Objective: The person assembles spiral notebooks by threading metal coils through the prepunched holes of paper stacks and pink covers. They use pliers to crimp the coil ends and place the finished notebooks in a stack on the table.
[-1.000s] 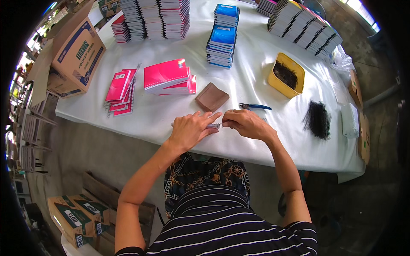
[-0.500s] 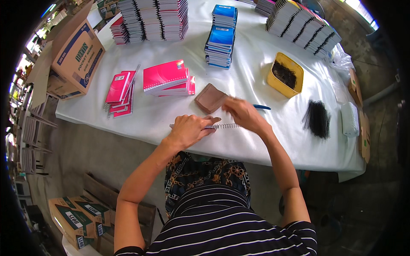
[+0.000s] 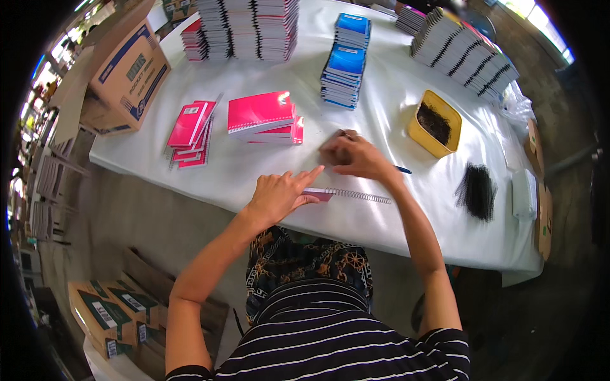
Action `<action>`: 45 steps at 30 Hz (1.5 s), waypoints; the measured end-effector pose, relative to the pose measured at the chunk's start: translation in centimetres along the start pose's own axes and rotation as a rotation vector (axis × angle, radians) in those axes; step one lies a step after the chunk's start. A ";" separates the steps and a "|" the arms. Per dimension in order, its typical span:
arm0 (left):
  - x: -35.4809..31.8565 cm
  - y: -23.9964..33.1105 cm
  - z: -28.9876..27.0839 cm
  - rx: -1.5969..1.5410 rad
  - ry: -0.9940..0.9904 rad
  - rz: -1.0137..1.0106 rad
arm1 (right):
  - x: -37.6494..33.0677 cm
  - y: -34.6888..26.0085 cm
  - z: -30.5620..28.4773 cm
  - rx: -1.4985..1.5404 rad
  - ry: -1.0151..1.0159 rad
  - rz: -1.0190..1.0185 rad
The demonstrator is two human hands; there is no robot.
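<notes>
Spiral booklet (image 3: 346,193) lies at the table's (image 3: 394,114) near edge under the left hand's (image 3: 277,195) loosely spread fingers; right hand (image 3: 356,157) closes on the brown pad (image 3: 337,145). Stacks look finished; coils (image 3: 476,190) remain.

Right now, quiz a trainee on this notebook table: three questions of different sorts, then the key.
1. True or false: the left hand rests on the spiral-bound notebook at the table's near edge.
2. What does the right hand reach onto? A) the brown pad B) the yellow tray C) the blue notebook stack
3. Fill in: the loose black binding coils lie to the person's ____ side.

Key: 1 true; 2 A; 3 right.
</notes>
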State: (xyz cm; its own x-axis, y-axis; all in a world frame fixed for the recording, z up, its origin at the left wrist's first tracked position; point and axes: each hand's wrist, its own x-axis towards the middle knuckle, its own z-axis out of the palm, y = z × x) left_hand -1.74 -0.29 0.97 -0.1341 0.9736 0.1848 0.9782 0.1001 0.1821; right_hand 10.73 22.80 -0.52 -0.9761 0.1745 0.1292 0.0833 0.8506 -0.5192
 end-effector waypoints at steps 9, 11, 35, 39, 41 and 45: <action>0.5 -1.5 -0.1 -0.034 -0.106 -0.043 | -3.0 -1.8 -4.5 0.681 -0.423 0.086; 0.6 -1.3 0.2 -0.036 -0.083 -0.047 | -3.8 -0.3 -3.8 0.906 -0.365 -0.062; 0.2 -3.6 1.5 -0.534 0.282 -0.172 | 0.5 -2.5 -2.3 0.768 -0.437 0.009; -0.6 -3.8 2.9 -0.859 0.400 -0.258 | 0.9 -3.3 -2.2 0.941 -0.425 -0.126; -1.0 -4.1 3.4 -0.934 0.407 -0.283 | 1.6 -3.7 -2.0 0.621 -0.451 0.066; -0.9 -4.3 3.9 -0.996 0.404 -0.281 | 1.6 -3.5 -1.9 0.826 -0.407 -0.136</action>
State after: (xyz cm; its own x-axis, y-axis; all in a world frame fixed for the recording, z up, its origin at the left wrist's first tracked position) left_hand -5.19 -0.83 -3.76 -0.5500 0.7857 0.2832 0.3641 -0.0796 0.9280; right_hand 9.28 21.01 3.08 -0.9753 -0.2209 0.0081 -0.0536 0.2009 -0.9781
